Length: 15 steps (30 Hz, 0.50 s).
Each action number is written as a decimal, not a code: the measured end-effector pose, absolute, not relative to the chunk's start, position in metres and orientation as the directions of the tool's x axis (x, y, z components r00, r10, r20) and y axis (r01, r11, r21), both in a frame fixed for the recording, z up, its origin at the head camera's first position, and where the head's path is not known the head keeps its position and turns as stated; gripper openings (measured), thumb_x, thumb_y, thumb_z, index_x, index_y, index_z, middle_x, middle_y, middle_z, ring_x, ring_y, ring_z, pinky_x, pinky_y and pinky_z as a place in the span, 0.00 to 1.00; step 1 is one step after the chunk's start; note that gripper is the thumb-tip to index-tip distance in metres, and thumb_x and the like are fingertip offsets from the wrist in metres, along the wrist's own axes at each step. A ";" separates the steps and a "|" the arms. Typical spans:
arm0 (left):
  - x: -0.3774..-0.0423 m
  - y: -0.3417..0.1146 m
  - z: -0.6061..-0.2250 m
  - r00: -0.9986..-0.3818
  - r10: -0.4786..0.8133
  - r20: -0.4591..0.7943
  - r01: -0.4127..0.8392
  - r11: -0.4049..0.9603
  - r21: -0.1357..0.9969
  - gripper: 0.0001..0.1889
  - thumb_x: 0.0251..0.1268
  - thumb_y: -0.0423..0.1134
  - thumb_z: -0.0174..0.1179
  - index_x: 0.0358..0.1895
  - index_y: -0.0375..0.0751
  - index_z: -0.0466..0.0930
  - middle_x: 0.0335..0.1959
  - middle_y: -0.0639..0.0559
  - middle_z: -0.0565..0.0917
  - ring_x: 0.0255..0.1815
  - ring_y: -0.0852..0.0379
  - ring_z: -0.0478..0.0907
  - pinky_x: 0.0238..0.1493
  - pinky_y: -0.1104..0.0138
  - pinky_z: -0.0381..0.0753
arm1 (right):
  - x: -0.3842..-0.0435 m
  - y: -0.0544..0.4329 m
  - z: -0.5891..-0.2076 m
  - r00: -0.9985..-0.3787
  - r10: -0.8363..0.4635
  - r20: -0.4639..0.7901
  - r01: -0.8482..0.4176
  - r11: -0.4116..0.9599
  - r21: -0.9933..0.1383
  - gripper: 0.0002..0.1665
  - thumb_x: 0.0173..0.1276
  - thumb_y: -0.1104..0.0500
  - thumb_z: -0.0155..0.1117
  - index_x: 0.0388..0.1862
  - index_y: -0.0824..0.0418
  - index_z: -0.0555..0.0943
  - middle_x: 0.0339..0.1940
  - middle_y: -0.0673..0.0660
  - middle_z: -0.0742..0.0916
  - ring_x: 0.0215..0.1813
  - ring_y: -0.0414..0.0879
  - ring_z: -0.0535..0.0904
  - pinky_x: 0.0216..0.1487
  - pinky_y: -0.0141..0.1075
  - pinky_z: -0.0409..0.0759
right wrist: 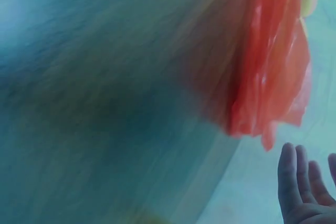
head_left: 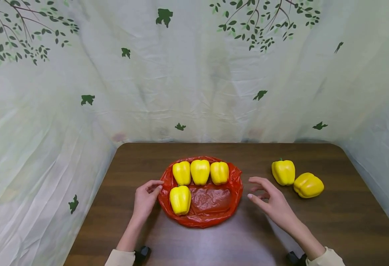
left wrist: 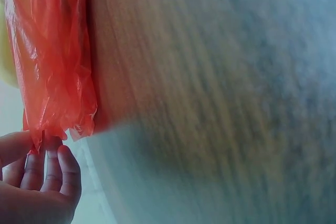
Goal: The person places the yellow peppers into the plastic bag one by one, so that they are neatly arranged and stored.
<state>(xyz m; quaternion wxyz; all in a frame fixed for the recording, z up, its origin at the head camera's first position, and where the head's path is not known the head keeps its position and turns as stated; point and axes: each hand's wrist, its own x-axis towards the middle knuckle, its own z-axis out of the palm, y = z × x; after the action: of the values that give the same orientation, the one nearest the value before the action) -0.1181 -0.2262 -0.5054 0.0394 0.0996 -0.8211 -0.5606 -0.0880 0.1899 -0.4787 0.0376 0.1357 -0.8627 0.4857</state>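
Note:
A red plastic bag (head_left: 199,223) lies spread wide on the table in the head view, its rim forming a crumpled oval. Inside it sit several yellow bell peppers: a row along the far side, and one pepper (head_left: 180,200) nearer at the left. My left hand (head_left: 145,197) pinches the bag's left rim between thumb and fingers; the left wrist view shows the red plastic (left wrist: 52,56) running into those fingertips. Just off the bag's right rim, my right hand (head_left: 272,203) hovers with parted, slightly bent fingers and nothing in them. The right wrist view shows its fingers (right wrist: 287,177) below the bag's edge.
Two more yellow peppers rest on the table at the right, one upright pepper (head_left: 283,172) and one tipped pepper (head_left: 309,185), beyond my right hand. The brown wooden table (head_left: 141,159) ends at a pale leaf-printed cloth (head_left: 198,92) behind and at the sides.

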 end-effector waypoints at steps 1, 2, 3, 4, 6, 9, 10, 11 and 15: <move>-0.118 -0.226 -0.506 -0.977 -0.207 -0.047 -0.119 0.353 0.928 0.08 0.68 0.32 0.61 0.45 0.41 0.87 0.41 0.44 0.84 0.33 0.47 0.76 0.33 0.64 0.83 | -0.087 0.193 -0.479 -0.960 -0.183 0.211 -0.276 0.505 -0.818 0.27 0.65 0.57 0.71 0.63 0.49 0.75 0.60 0.51 0.79 0.50 0.48 0.81 0.43 0.37 0.83; -0.118 -0.227 -0.506 -0.977 -0.207 -0.046 -0.118 0.353 0.928 0.08 0.68 0.32 0.61 0.45 0.41 0.87 0.41 0.44 0.84 0.33 0.47 0.76 0.33 0.64 0.83 | -0.086 0.197 -0.480 -0.959 -0.169 0.226 -0.282 0.518 -0.808 0.28 0.65 0.58 0.71 0.63 0.50 0.75 0.60 0.51 0.79 0.50 0.49 0.81 0.42 0.37 0.83; -0.118 -0.227 -0.506 -0.978 -0.206 -0.045 -0.117 0.351 0.929 0.08 0.68 0.32 0.61 0.45 0.41 0.87 0.41 0.44 0.84 0.33 0.47 0.76 0.33 0.64 0.83 | -0.085 0.201 -0.481 -0.958 -0.157 0.240 -0.287 0.532 -0.797 0.28 0.65 0.58 0.71 0.63 0.50 0.74 0.60 0.51 0.79 0.50 0.49 0.81 0.42 0.37 0.83; -0.118 -0.227 -0.506 -0.978 -0.205 -0.046 -0.117 0.351 0.929 0.08 0.68 0.32 0.61 0.45 0.41 0.87 0.41 0.44 0.84 0.33 0.47 0.76 0.33 0.64 0.83 | -0.083 0.204 -0.482 -0.956 -0.143 0.255 -0.292 0.548 -0.784 0.28 0.65 0.59 0.71 0.63 0.51 0.74 0.60 0.51 0.79 0.50 0.49 0.80 0.42 0.37 0.83; -0.118 -0.227 -0.506 -0.978 -0.202 -0.051 -0.121 0.354 0.927 0.08 0.68 0.32 0.60 0.46 0.41 0.86 0.41 0.44 0.84 0.34 0.47 0.76 0.33 0.64 0.83 | -0.081 0.213 -0.484 -0.950 -0.116 0.290 -0.303 0.572 -0.763 0.29 0.64 0.61 0.71 0.63 0.52 0.74 0.60 0.51 0.79 0.50 0.48 0.80 0.42 0.35 0.83; -0.118 -0.227 -0.505 -0.978 -0.203 -0.053 -0.124 0.354 0.927 0.08 0.68 0.32 0.60 0.46 0.41 0.87 0.42 0.44 0.84 0.34 0.47 0.76 0.33 0.65 0.83 | -0.078 0.227 -0.489 -0.937 -0.074 0.341 -0.316 0.593 -0.740 0.31 0.62 0.65 0.72 0.63 0.55 0.75 0.59 0.52 0.79 0.50 0.48 0.79 0.42 0.30 0.81; -0.118 -0.227 -0.505 -0.978 -0.203 -0.052 -0.123 0.354 0.927 0.08 0.68 0.32 0.60 0.46 0.41 0.87 0.42 0.44 0.84 0.34 0.47 0.76 0.33 0.65 0.83 | -0.077 0.231 -0.490 -0.933 -0.058 0.355 -0.316 0.600 -0.735 0.31 0.61 0.66 0.73 0.63 0.56 0.75 0.58 0.53 0.79 0.50 0.48 0.79 0.43 0.27 0.80; -0.117 -0.227 -0.505 -0.978 -0.203 -0.051 -0.121 0.352 0.928 0.08 0.68 0.32 0.60 0.46 0.41 0.86 0.42 0.44 0.84 0.34 0.47 0.77 0.34 0.65 0.83 | -0.076 0.236 -0.492 -0.930 -0.043 0.366 -0.316 0.604 -0.732 0.32 0.59 0.68 0.73 0.62 0.57 0.75 0.57 0.54 0.79 0.50 0.46 0.78 0.43 0.25 0.79; -0.117 -0.227 -0.505 -0.979 -0.201 -0.046 -0.115 0.349 0.930 0.08 0.68 0.32 0.61 0.46 0.40 0.87 0.42 0.44 0.84 0.35 0.47 0.78 0.34 0.67 0.83 | -0.071 0.255 -0.494 -0.919 0.025 0.394 -0.290 0.635 -0.716 0.34 0.57 0.70 0.74 0.63 0.61 0.75 0.55 0.57 0.80 0.50 0.35 0.76 0.44 0.19 0.75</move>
<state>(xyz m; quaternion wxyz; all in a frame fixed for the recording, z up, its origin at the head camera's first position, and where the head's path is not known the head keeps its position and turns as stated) -0.1175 -0.2267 -0.5046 0.0381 0.0962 -0.8204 -0.5624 -0.0714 0.2546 -0.4945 0.1871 0.0747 -0.8846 0.4207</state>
